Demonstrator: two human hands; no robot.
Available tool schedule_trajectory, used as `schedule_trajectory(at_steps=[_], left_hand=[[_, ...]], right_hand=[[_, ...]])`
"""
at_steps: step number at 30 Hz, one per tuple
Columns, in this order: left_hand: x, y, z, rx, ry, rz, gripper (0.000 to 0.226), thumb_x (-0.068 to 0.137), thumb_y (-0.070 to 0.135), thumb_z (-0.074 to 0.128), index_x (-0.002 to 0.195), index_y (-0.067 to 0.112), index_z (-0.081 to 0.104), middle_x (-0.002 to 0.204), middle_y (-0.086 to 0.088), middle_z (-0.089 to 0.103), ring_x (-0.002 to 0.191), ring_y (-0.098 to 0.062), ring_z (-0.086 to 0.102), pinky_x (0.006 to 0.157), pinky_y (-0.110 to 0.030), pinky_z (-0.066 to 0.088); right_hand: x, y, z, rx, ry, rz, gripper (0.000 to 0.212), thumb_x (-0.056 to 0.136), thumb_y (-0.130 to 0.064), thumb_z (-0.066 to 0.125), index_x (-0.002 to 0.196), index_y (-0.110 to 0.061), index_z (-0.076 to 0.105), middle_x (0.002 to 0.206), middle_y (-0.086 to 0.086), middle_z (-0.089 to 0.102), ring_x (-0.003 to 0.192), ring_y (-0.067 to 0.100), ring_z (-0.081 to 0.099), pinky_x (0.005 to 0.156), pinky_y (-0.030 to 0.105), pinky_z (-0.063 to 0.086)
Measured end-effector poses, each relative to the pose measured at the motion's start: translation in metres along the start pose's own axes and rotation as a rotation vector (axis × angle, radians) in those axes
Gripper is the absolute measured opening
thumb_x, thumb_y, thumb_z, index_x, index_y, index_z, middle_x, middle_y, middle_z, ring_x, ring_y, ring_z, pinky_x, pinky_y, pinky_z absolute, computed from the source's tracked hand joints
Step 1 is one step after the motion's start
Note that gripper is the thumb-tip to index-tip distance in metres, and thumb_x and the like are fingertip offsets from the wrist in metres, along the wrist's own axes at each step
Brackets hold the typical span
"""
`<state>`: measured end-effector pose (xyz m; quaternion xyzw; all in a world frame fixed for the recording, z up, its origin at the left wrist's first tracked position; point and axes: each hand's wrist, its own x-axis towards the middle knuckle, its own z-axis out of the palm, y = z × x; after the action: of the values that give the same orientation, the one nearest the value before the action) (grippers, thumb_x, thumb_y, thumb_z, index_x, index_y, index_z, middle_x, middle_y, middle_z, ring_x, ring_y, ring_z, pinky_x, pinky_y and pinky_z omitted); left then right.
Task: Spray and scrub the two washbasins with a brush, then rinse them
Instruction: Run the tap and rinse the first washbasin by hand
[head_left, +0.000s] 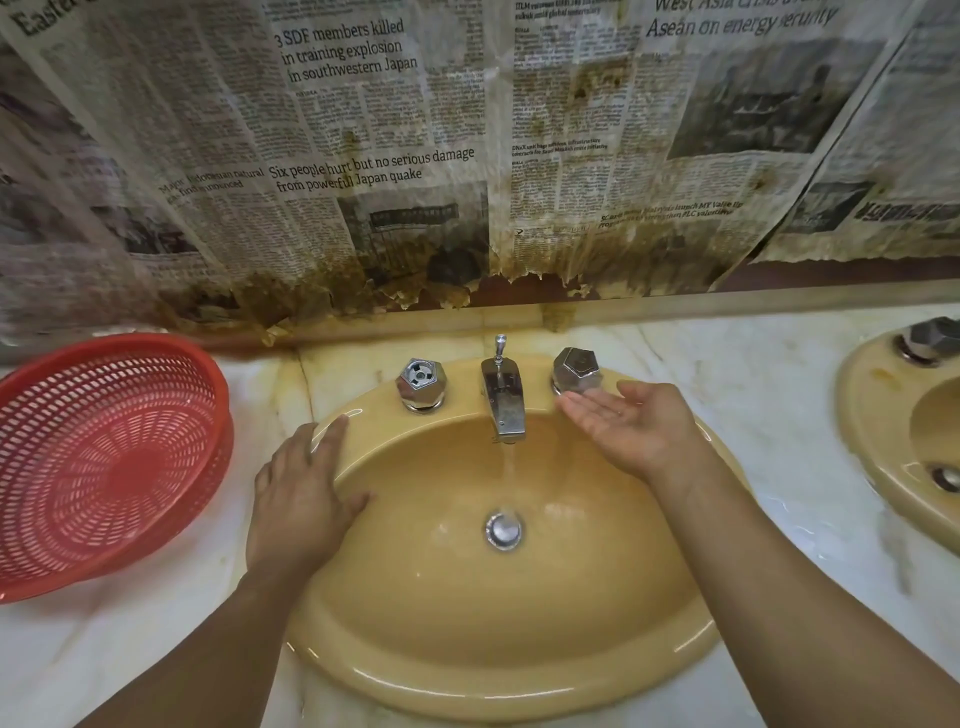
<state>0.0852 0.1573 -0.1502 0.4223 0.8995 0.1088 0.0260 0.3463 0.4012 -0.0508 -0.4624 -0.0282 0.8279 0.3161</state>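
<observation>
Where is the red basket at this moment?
Head view, far left: the basket sits on the counter, left of the basin, nearest the left hand resting on the basin's rim.

The newspaper (363, 130) in front of me carries these headlines: "3 SDF members killed in training explosion in southwestern Japan", below it "Six people hurt but no serious damage from powerful Japan quake", and at upper right "Asean on energy security". I cannot read the small print.
</observation>
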Motion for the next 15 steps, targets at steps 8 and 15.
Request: schedule_trajectory(at_steps=[8, 15], left_hand=[[0.0, 0.002, -0.002, -0.001, 0.002, -0.005, 0.1, 0.079, 0.053, 0.081, 0.16, 0.031, 0.027, 0.157, -0.009, 0.036, 0.144, -0.031, 0.033, 0.115, -0.05, 0.031], [-0.001, 0.002, -0.003, -0.012, -0.009, -0.008, 0.1, 0.079, 0.054, 0.08, 0.16, 0.034, 0.026, 0.158, -0.008, 0.034, 0.144, -0.031, 0.032, 0.116, -0.05, 0.031]], right_hand=[[0.005, 0.079, -0.032, -0.113, 0.085, 0.208, 0.045, 0.109, -0.029, 0.04, 0.117, 0.011, 0.059, 0.114, 0.029, 0.066, 0.108, 0.041, 0.062, 0.099, 0.047, 0.049], [0.005, 0.096, -0.016, -0.073, -0.001, 0.259, 0.032, 0.105, -0.021, 0.05, 0.107, 0.005, 0.067, 0.084, 0.019, 0.072, 0.069, 0.028, 0.07, 0.058, 0.033, 0.062]])
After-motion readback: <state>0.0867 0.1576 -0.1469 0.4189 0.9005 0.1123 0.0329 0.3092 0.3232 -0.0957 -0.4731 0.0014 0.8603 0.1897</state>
